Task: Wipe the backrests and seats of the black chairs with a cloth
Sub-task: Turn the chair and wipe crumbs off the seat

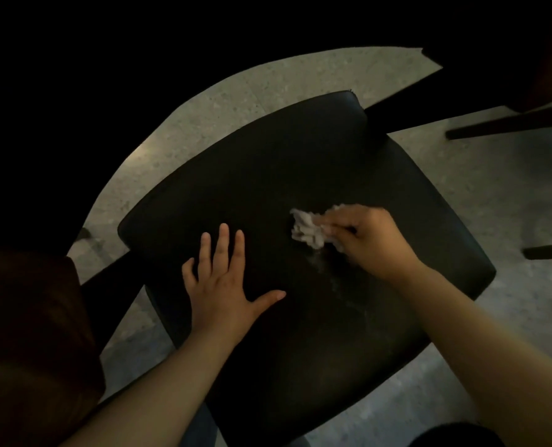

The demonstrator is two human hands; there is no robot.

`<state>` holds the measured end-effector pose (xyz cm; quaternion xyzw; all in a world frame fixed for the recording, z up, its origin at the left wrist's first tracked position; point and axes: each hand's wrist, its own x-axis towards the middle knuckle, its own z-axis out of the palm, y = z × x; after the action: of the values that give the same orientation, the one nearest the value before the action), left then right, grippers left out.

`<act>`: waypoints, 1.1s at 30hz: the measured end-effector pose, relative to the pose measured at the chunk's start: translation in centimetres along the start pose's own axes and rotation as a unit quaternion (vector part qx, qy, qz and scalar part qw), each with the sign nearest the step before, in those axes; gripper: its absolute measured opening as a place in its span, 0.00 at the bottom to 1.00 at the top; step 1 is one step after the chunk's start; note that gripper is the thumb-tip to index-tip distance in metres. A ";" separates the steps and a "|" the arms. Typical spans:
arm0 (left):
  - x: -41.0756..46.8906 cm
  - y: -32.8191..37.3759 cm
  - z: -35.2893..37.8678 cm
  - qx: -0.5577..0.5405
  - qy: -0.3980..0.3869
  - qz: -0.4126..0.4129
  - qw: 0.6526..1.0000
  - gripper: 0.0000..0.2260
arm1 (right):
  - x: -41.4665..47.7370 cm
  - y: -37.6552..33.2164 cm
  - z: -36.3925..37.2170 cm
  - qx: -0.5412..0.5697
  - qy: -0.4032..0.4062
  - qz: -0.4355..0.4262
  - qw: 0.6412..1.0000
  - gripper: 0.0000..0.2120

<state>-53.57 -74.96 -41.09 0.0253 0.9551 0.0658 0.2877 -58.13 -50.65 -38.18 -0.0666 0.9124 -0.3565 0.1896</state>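
The right hand (pixel 373 241) pinches a crumpled white cloth (pixel 310 229) on the black padded chair seat (pixel 284 162); the left hand (pixel 226 275) lies spread flat. Most of the seat looks unwiped, and no backrest shows.

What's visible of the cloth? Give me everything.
The cloth is small, whitish, crumpled into a wad; fabric or paper, cannot tell. The right hand grips its right side, hiding part; the rest bunches out leftward. It lies on the black seat, right of centre, a faint pale smear beside it.

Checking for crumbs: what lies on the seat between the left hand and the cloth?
Only bare black seat between left hand and cloth, head view.
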 end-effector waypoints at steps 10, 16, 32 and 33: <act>-0.3 0.1 -0.1 -0.006 0.003 -0.004 1.000 0.51 | 0.4 -0.4 2.0 0.008 -0.020 0.013 1.000 0.13; -1.3 0.2 -0.5 -0.054 0.000 0.025 0.998 0.45 | -4.8 -2.7 0.9 0.035 0.220 0.105 0.969 0.12; -3.1 -4.4 1.6 -0.034 0.053 0.051 0.997 0.40 | -1.2 -6.8 9.9 -0.070 0.187 0.157 0.967 0.17; -3.1 -4.4 1.7 -0.035 0.053 0.052 0.997 0.40 | -1.9 -6.0 9.6 -0.082 0.194 0.165 0.963 0.16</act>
<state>-50.13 -79.44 -41.41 0.0614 0.9636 0.1152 0.2331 -52.70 -60.61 -40.03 0.1404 0.9560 -0.2506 0.0588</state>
